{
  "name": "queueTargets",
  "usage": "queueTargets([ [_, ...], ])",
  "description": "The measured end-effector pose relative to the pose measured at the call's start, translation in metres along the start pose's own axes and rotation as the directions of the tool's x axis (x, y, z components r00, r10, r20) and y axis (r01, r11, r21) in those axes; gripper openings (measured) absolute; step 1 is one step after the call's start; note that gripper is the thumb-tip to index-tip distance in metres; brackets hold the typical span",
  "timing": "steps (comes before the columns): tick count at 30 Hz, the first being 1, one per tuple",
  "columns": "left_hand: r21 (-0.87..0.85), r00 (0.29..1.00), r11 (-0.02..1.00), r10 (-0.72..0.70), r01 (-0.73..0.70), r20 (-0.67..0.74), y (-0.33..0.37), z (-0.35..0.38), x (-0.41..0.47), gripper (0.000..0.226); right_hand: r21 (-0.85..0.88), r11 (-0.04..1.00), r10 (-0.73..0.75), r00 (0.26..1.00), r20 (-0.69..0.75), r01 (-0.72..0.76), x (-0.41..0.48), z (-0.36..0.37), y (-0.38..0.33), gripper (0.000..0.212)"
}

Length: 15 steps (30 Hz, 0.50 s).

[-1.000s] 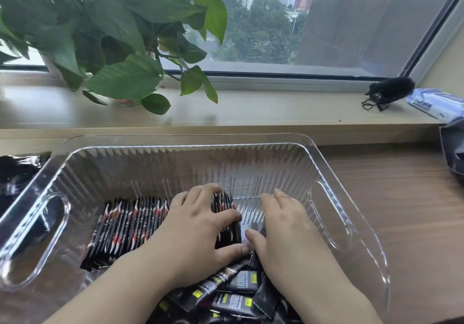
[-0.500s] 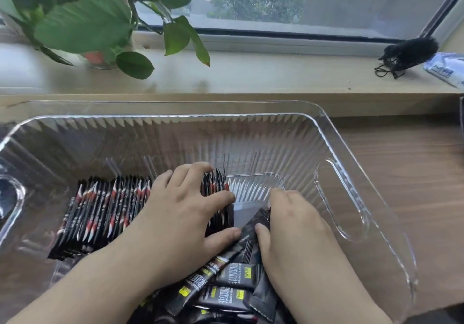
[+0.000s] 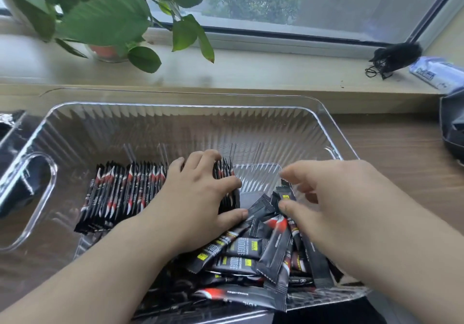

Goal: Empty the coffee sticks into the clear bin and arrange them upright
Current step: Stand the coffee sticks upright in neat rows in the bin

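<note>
The bin (image 3: 175, 133) is showing clear, glossy, ribbed plastic. The sticks (image 3: 118, 193) are gleaming in black film wrappers. The table (image 3: 401, 148) is showing matt brown wood grain, the sill (image 3: 251, 72) looking smooth, pale.

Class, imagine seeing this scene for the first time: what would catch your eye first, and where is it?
The clear bin fills the middle, both hands inside. The left hand grips the right end of an upright row of sticks; the right hand reaches into a loose pile nearer the camera. A leafy plant stands on the sill, top left.
</note>
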<state>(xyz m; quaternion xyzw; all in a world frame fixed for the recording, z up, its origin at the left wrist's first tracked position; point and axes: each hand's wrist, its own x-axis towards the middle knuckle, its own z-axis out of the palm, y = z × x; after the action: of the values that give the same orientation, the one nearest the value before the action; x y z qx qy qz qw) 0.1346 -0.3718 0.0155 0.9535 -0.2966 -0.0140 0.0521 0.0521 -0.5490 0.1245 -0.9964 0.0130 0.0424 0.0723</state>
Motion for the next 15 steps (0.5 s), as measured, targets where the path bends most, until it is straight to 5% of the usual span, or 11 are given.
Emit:
queueTargets([
  [9,-0.063,1.0,0.998,-0.002,0.004,0.027,0.005,-0.012,-0.003,0.071,-0.055,0.92,-0.351,0.876,0.331,0.389,0.004,0.011,0.008,0.059],
  [15,-0.018,0.997,0.999,0.031,-0.03,0.071,0.001,-0.017,-0.004,0.068,0.003,0.91,-0.382,0.838,0.39,0.414,0.007,0.015,0.008,0.061],
])
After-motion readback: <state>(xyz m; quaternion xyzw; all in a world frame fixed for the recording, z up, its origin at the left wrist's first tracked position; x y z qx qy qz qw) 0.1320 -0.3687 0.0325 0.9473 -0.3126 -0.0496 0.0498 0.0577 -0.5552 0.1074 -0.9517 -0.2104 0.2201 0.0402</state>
